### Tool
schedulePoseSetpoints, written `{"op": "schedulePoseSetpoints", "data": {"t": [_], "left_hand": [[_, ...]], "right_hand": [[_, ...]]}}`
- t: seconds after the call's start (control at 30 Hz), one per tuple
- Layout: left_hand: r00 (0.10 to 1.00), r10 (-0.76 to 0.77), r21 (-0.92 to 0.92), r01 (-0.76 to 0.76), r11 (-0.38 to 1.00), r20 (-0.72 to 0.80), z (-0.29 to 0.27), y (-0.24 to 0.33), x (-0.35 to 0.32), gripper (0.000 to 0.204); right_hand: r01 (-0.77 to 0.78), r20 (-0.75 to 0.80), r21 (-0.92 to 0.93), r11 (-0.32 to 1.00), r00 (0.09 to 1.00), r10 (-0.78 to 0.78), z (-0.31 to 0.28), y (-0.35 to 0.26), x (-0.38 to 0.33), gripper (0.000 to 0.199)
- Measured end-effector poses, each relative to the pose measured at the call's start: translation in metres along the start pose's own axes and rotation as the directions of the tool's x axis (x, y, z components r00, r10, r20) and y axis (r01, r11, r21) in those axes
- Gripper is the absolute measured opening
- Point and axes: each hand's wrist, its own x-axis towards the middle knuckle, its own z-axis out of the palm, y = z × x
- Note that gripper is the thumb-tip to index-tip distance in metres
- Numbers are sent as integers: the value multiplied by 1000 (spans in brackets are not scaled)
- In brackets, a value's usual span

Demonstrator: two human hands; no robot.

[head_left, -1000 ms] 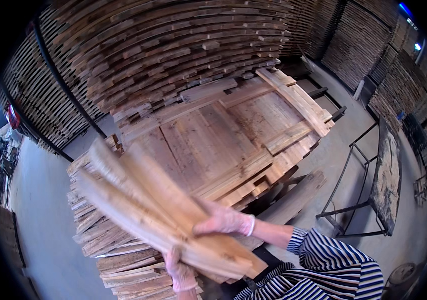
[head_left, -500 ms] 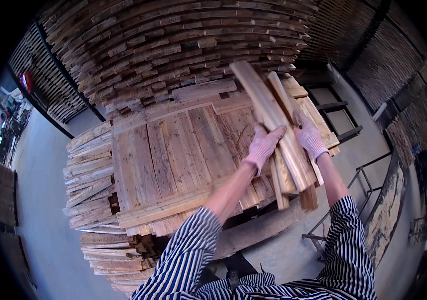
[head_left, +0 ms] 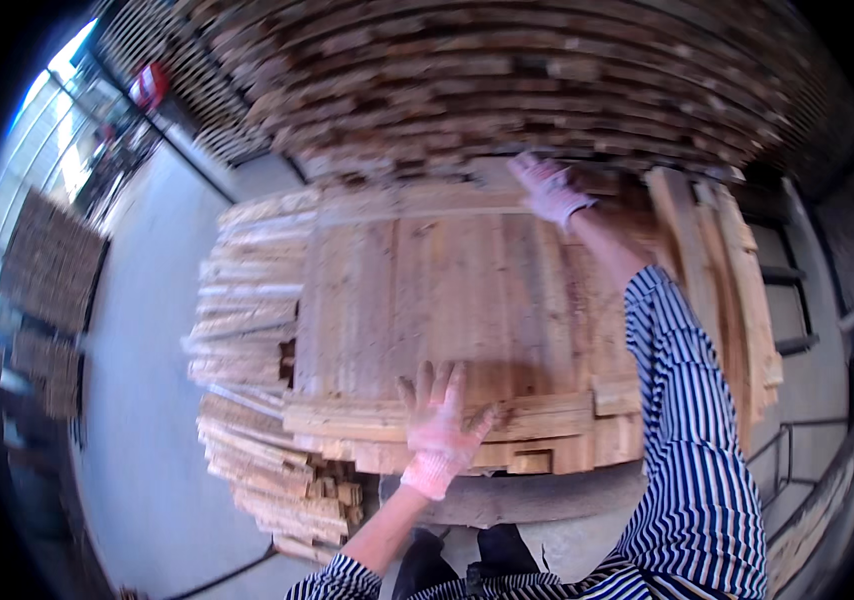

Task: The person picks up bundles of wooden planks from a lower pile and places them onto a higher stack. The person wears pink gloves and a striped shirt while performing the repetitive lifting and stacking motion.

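Planks (head_left: 417,285) lie side by side across the middle, that stretch looking filled; at the right end, boards (head_left: 682,230) are down too, though they look loosely placed. Left hand (head_left: 444,425) splayed at the near rail (head_left: 537,412), fingers apart, clasping nothing! Right hand (head_left: 552,193) stretched to the far edge, fingers extended, nothing gripped; contact I can't tell. Behind, the tall stack (head_left: 567,95).
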Motion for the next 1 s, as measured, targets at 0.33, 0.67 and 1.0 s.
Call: {"op": "schedulePoseSetpoints", "data": {"t": [0.33, 0.67, 1.0], "left_hand": [[994, 3, -223, 21, 975, 106, -3, -23, -5, 71], [950, 6, -271, -96, 958, -313, 30, -33, -25, 62], [519, -720, -511, 509, 693, -460, 9, -227, -207, 78]], "right_hand": [[157, 137, 74, 985, 977, -166, -12, 44, 29, 88], [486, 551, 112, 867, 695, -461, -133, -103, -113, 59], [367, 327, 388, 845, 803, -499, -205, -293, -166, 70]]}}
